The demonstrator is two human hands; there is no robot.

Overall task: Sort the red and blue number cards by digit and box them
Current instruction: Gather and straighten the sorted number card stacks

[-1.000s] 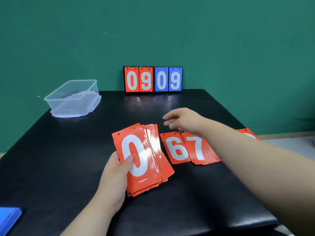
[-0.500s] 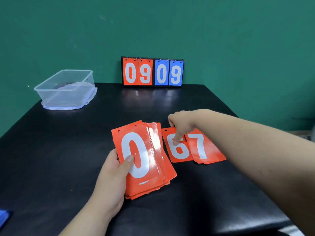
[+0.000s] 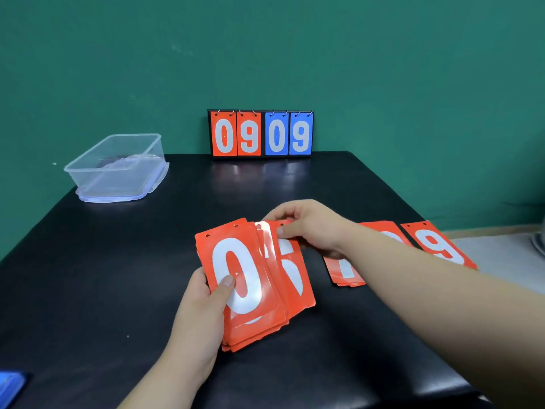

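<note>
Grips in left hand (image 3: 197, 314) the stack of red cards (image 3: 244, 278), 0 on top, above the black table (image 3: 118, 276). Pinches in right hand (image 3: 312, 228) the top of the 6 card (image 3: 292, 270), at the stack's right side.

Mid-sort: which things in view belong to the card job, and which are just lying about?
Job: red card stack in the left hand; 6 card pinched by the right hand; 7 pile and 9 card on the table; clear box.
Lying about: 0909 scoreboard; blue item at the near left edge, too cropped to identify.
</note>
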